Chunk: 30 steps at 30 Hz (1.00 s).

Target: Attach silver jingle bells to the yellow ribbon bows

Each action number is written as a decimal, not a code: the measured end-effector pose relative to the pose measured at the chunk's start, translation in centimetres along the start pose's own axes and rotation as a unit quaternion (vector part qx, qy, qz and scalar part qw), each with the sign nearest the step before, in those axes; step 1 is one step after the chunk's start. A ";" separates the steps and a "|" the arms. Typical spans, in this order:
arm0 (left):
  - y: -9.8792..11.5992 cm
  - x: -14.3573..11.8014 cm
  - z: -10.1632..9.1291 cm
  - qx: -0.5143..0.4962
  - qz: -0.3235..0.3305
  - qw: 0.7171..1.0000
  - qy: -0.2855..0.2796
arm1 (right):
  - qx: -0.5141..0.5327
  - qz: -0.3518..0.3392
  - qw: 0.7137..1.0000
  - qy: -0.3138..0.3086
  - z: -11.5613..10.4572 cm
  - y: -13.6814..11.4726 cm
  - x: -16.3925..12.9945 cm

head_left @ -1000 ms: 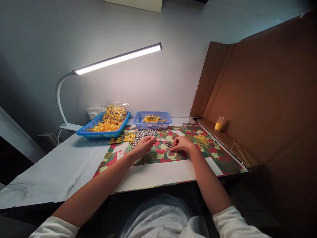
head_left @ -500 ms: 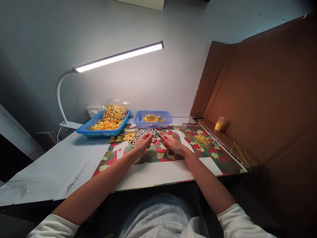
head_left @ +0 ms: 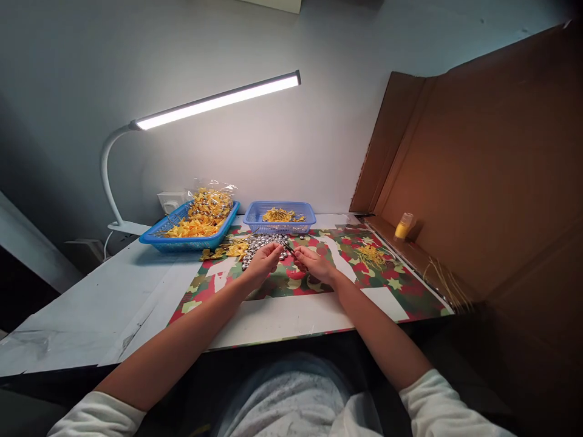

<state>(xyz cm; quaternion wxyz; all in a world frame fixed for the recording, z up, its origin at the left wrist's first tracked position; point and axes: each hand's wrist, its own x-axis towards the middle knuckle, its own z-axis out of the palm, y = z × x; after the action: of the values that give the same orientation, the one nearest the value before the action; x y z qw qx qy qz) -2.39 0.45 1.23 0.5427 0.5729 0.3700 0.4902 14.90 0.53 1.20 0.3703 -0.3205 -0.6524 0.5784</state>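
Observation:
My left hand (head_left: 266, 262) is closed in a pinch over the edge of a pile of silver beads (head_left: 260, 244). What its fingertips hold is too small to make out. In my right hand (head_left: 312, 263) is a slim dark pair of tweezers (head_left: 289, 248), its tip pointing left and touching or nearly touching the left fingertips. Yellow artificial flowers with wire stems (head_left: 235, 249) lie just left of the beads. Both hands are above the patterned mat (head_left: 296, 285).
Behind on the left, a blue basket (head_left: 191, 244) holds yellow flowers and a clear bag. A smaller basket (head_left: 279, 206) contains yellow stems. Further right are loose yellow wires (head_left: 371, 256), a small yellow-filled bottle (head_left: 403, 226) and a cardboard wall (head_left: 478, 164). A lamp (head_left: 218, 102) hangs over the table.
My right hand has moved slightly left, bringing the tweezers up to the left fingertips. The left hand stays nearly in place.

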 end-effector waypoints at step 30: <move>0.7 0.0 -0.2 0.036 0.072 0.996 0.021 | -0.464 0.040 0.837 0.287 -2.3 0.7 0.1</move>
<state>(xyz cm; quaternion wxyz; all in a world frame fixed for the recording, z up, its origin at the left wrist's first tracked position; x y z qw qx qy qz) -2.64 0.43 1.86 0.4767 0.6070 0.3564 0.5265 16.78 1.86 0.61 0.3255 -0.6319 -0.6955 0.1045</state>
